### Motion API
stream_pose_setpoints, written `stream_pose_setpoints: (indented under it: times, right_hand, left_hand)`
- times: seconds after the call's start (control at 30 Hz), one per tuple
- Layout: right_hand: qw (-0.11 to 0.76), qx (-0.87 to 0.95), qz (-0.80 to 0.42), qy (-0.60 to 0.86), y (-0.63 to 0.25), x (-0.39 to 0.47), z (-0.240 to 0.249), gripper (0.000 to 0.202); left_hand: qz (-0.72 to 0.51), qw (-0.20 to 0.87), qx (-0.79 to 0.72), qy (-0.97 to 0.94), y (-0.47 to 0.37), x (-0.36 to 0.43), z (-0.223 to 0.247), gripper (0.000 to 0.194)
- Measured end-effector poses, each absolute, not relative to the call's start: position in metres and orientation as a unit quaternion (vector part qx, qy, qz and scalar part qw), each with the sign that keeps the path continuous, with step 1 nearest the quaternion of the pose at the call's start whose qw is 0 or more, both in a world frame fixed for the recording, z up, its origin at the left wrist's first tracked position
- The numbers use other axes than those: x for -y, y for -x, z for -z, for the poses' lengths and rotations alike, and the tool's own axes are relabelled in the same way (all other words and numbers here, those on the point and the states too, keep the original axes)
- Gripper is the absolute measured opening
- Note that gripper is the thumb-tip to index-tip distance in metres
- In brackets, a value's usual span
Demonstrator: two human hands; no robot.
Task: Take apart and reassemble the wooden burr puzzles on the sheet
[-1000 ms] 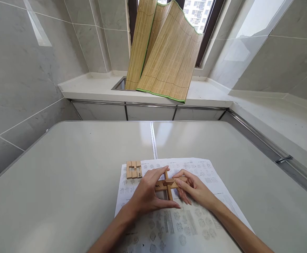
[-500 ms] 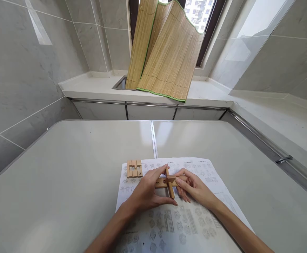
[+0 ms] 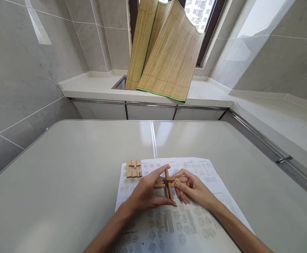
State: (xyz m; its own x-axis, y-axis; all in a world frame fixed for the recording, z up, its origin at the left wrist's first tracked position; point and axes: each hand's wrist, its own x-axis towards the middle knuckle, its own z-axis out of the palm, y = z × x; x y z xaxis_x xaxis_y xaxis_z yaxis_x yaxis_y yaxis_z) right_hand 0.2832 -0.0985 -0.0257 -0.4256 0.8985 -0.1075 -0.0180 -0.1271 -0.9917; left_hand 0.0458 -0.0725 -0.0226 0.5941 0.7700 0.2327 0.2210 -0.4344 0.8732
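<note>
Between my hands, over the printed sheet (image 3: 195,242), is a wooden interlocking puzzle (image 3: 170,189) of crossed notched pieces. My left hand (image 3: 149,189) reaches round its left side, with the index finger at the far end of the upright crosspiece and the thumb by its near end. On the right, my right hand (image 3: 191,186) pinches the piece pointing that way between thumb and fingers. Part of that piece is hidden by the fingers. Several notched wooden blocks (image 3: 129,173) lie side by side at the sheet's far left corner, one bearing a dark mark.
The sheet lies on a glossy pale table (image 3: 64,175) with a seam (image 3: 153,138) down its far half. Beyond stands a white ledge (image 3: 90,84), where a bamboo mat (image 3: 169,59) leans against the window. Tiled walls (image 3: 24,70) rise at both sides.
The puzzle has turned and tilted slightly between my fingers, and its right-hand piece now sits a little differently. Both hands have barely shifted. The loose blocks stay put.
</note>
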Motion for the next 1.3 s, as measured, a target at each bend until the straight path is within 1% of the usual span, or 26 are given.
stream_pose_setpoints:
  times: [0.17, 0.27, 0.4, 0.53, 0.6, 0.93, 1.0, 1.13, 1.3]
  right_hand:
    - [0.358, 0.557, -0.632, 0.402, -0.283, 0.099, 0.023, 0.041]
    - [0.365, 0.553, -0.627, 0.41, -0.282, 0.099, 0.02, 0.041]
    - [0.382, 0.538, -0.629, 0.41, -0.281, 0.098, 0.02, 0.041]
    - [0.402, 0.517, -0.638, 0.405, -0.28, 0.096, 0.026, 0.041]
    - [0.413, 0.504, -0.645, 0.399, -0.279, 0.096, 0.029, 0.041]
    - [0.433, 0.467, -0.663, 0.393, -0.272, 0.097, 0.03, 0.043]
    - [0.435, 0.462, -0.668, 0.39, -0.272, 0.097, 0.031, 0.043]
    - [0.438, 0.458, -0.676, 0.376, -0.274, 0.097, 0.032, 0.04]
    - [0.44, 0.458, -0.669, 0.385, -0.275, 0.096, 0.031, 0.039]
  left_hand:
    - [-0.322, 0.451, -0.321, -0.768, -0.047, 0.073, 0.021, 0.107]
    - [-0.345, 0.44, -0.316, -0.767, -0.049, 0.073, 0.019, 0.101]
    - [-0.387, 0.418, -0.306, -0.762, -0.051, 0.073, 0.015, 0.087]
    - [-0.394, 0.476, -0.312, -0.722, -0.051, 0.073, 0.012, 0.072]
    - [-0.394, 0.506, -0.311, -0.701, -0.052, 0.074, 0.013, 0.071]
    - [-0.375, 0.562, -0.283, -0.681, -0.053, 0.075, 0.015, 0.077]
    - [-0.365, 0.567, -0.283, -0.682, -0.054, 0.076, 0.012, 0.071]
    - [-0.355, 0.561, -0.301, -0.685, -0.056, 0.081, 0.005, 0.054]
    - [-0.37, 0.548, -0.308, -0.684, -0.06, 0.083, 0.003, 0.043]
